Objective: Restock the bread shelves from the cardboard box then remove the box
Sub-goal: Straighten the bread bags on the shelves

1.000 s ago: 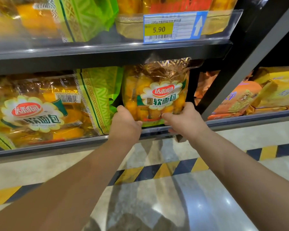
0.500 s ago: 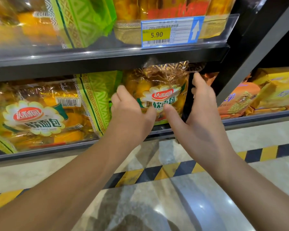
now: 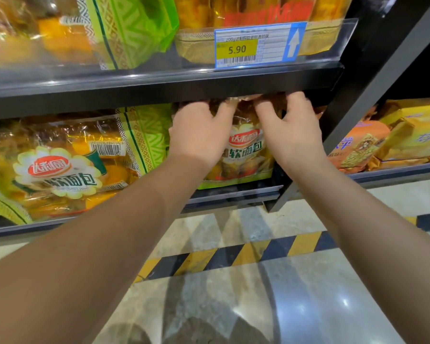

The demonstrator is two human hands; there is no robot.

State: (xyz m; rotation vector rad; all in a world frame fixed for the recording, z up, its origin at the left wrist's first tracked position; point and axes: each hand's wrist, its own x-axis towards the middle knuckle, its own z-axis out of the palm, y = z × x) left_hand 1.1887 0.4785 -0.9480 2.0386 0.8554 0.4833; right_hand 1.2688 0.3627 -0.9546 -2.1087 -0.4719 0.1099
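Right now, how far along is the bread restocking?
Done: the lower shelf already holds a flat soft-bread bag and a green bag at left. In hand: the left hand and right hand grip the top of an upright bread bag at the shelf's right end. Left: letting go; the cardboard box is out of view, so its removal cannot be judged.
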